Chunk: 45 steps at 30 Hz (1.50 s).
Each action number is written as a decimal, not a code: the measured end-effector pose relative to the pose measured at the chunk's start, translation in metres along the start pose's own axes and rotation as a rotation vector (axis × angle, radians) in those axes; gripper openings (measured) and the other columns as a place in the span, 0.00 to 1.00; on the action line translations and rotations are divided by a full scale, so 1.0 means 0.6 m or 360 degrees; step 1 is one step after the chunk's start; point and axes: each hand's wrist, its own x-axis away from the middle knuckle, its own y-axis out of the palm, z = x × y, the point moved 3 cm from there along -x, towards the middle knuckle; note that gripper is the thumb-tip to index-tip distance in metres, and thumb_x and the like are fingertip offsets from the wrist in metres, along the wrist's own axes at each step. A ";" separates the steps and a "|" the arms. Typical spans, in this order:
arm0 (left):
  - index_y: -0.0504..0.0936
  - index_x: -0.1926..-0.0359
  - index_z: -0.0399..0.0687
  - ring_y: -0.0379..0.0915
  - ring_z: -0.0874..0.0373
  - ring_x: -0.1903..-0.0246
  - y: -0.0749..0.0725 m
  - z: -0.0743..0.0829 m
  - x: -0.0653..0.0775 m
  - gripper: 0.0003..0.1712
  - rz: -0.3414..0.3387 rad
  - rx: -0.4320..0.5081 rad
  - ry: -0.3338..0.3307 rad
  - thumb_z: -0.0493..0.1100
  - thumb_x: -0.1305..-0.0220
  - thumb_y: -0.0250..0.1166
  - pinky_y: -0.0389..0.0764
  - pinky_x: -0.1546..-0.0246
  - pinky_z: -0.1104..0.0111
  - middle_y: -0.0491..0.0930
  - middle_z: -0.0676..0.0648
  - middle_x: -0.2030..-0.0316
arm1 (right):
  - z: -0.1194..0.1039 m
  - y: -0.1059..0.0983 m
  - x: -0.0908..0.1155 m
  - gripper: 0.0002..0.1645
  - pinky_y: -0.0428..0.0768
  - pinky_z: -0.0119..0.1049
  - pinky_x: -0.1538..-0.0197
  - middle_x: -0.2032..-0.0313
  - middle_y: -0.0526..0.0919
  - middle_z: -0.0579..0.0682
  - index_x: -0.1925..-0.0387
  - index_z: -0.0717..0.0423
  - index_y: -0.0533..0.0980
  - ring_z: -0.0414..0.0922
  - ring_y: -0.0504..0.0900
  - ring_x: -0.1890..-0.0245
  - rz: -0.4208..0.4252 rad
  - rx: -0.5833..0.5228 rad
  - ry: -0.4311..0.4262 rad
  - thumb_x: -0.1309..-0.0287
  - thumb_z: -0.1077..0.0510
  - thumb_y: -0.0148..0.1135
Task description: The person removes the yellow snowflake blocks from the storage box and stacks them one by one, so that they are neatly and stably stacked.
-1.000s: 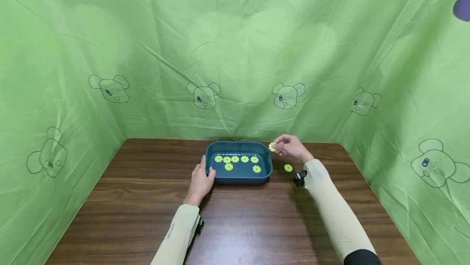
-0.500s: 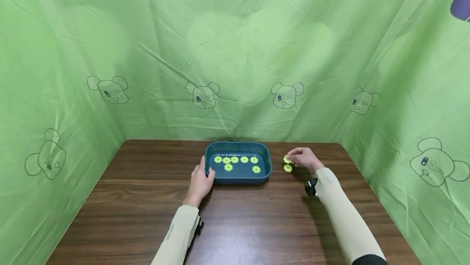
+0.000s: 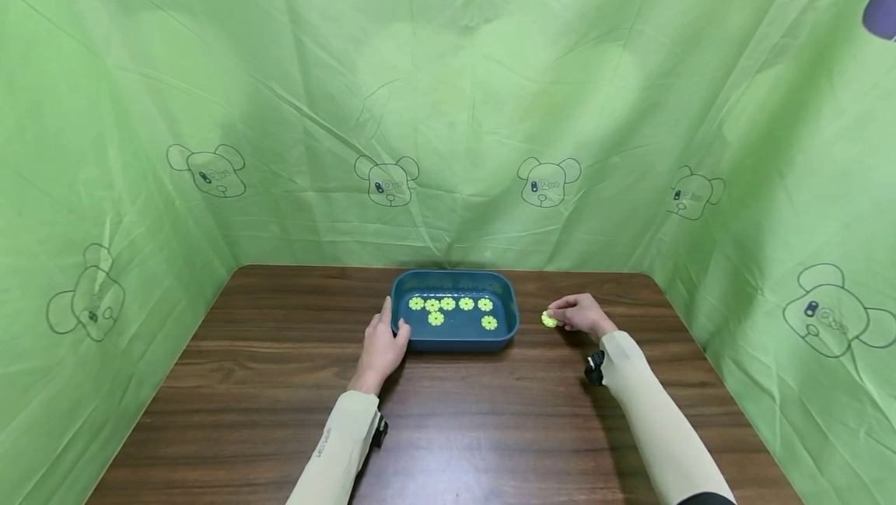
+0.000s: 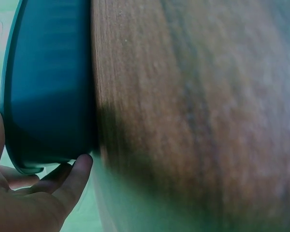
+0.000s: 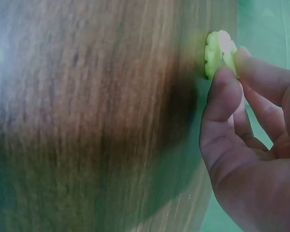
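A dark blue rectangular tray [image 3: 455, 344] stands at the far middle of the table. My left hand [image 3: 381, 343] holds its left end, thumb at the rim and fingers along the outer wall [image 4: 48, 87]. Inside lie several yellow-green flower-shaped discs [image 3: 466, 303], most in a row towards the back. Right of the tray, my right hand [image 3: 579, 313] pinches a similar flower-shaped disc [image 5: 213, 55] between thumb and fingertips, low over the table. In the head view only one disc shows at those fingertips; whether another lies under it cannot be made out.
The brown wood-grain table [image 3: 448, 427] carries the tray near its back edge. Green cloth [image 3: 462, 100] printed with bear faces hangs behind and on both sides. A small black device sits at each wrist.
My right hand has moved right and towards me with the pinched disc, from beside the tray's back corner to where another disc lay on the table. The left hand and tray stay put.
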 end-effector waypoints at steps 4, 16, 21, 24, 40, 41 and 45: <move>0.51 0.20 0.43 0.68 0.36 0.33 0.000 0.000 0.000 0.42 -0.0015 0.0015 -0.0015 0.50 0.28 0.53 0.71 0.34 0.45 0.68 0.31 0.32 | -0.003 0.001 0.004 0.16 0.81 0.33 0.66 0.66 0.88 0.51 0.52 0.65 0.84 0.42 0.82 0.69 0.0047 0.0045 -0.0003 0.35 0.57 0.67; 0.51 0.20 0.42 0.67 0.36 0.33 -0.002 -0.004 0.000 0.42 -0.0010 0.0009 -0.0018 0.49 0.28 0.53 0.70 0.34 0.45 0.68 0.31 0.31 | 0.002 0.009 0.005 0.15 0.78 0.35 0.67 0.68 0.88 0.50 0.53 0.64 0.85 0.43 0.81 0.70 0.0089 0.0124 -0.0034 0.33 0.57 0.65; 0.51 0.20 0.42 0.67 0.35 0.33 -0.004 -0.002 -0.001 0.41 -0.0001 0.0011 0.0000 0.49 0.28 0.53 0.71 0.35 0.44 0.67 0.30 0.31 | 0.000 0.010 0.003 0.13 0.77 0.36 0.68 0.68 0.88 0.52 0.55 0.64 0.85 0.44 0.81 0.71 0.0112 0.0164 -0.0059 0.34 0.58 0.64; 0.51 0.20 0.42 0.68 0.36 0.33 -0.004 -0.002 -0.002 0.41 -0.0006 0.0004 -0.0010 0.50 0.28 0.52 0.71 0.35 0.45 0.68 0.30 0.31 | -0.002 0.012 0.003 0.12 0.77 0.34 0.68 0.67 0.88 0.52 0.56 0.63 0.86 0.43 0.81 0.71 0.0135 0.0223 -0.0060 0.34 0.58 0.65; 0.50 0.20 0.41 0.69 0.36 0.34 -0.006 0.001 -0.001 0.42 0.0003 0.0009 0.0013 0.48 0.28 0.54 0.72 0.36 0.45 0.69 0.31 0.32 | -0.008 0.018 0.005 0.11 0.79 0.35 0.65 0.66 0.88 0.53 0.59 0.60 0.86 0.44 0.83 0.70 0.0154 0.0361 -0.0093 0.34 0.56 0.65; 0.50 0.20 0.41 0.69 0.36 0.34 -0.006 0.001 -0.001 0.42 0.0003 0.0009 0.0014 0.48 0.28 0.54 0.72 0.36 0.45 0.69 0.30 0.32 | -0.008 0.019 0.005 0.11 0.79 0.35 0.66 0.66 0.87 0.54 0.59 0.61 0.85 0.44 0.83 0.70 0.0149 0.0373 -0.0103 0.33 0.56 0.64; 0.51 0.20 0.41 0.69 0.36 0.34 -0.004 0.000 -0.001 0.41 -0.0009 0.0013 0.0004 0.48 0.28 0.54 0.72 0.36 0.44 0.68 0.31 0.32 | -0.010 0.019 0.006 0.10 0.78 0.35 0.68 0.67 0.86 0.53 0.61 0.60 0.85 0.43 0.82 0.71 0.0182 0.0428 -0.0106 0.34 0.57 0.65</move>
